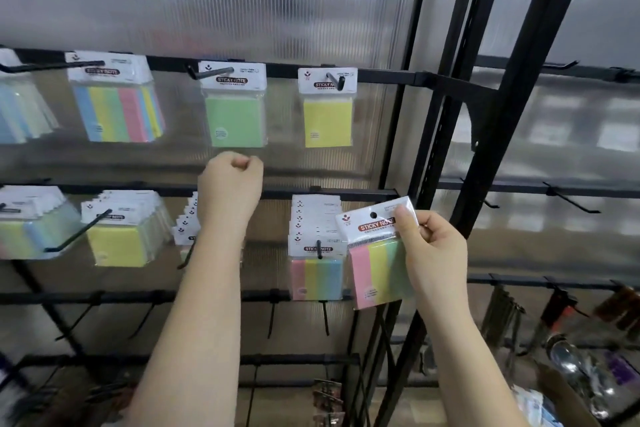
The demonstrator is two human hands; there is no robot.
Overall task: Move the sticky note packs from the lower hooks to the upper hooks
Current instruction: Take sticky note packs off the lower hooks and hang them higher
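Two bare hands reach up toward a black wire display rack backed by ribbed translucent panels. We see the right hand (433,250) pinching a sticky note pack (379,253) by the right side of its white header card, thumb on the front and fingers curled behind; the pack is off any hook, tilted slightly, with pink, yellow and green strips showing through its clear sleeve. It hangs in the air just to the right of the lower right hook (319,250), where a stack of striped packs (317,253) remains threaded. Our left hand (230,184) is raised between the two rows with its fingers clenched into a loose fist, gripping nothing, just beneath a green pack (235,107) on an upper hook (211,73). To the right of it, a yellow pack (328,107) hangs alone on another upper hook (336,81). Further left on the upper rail, a multicoloured pack (116,100) hangs, and the edge of another shows at the frame's border. On the lower rail to the left, a thick stack of yellow packs (117,229) and a pastel stack (31,222) fill their hooks, and a further stack is mostly hidden behind our left forearm. Low on the right, blurred hanging goods (568,315) show on a neighbouring rack.
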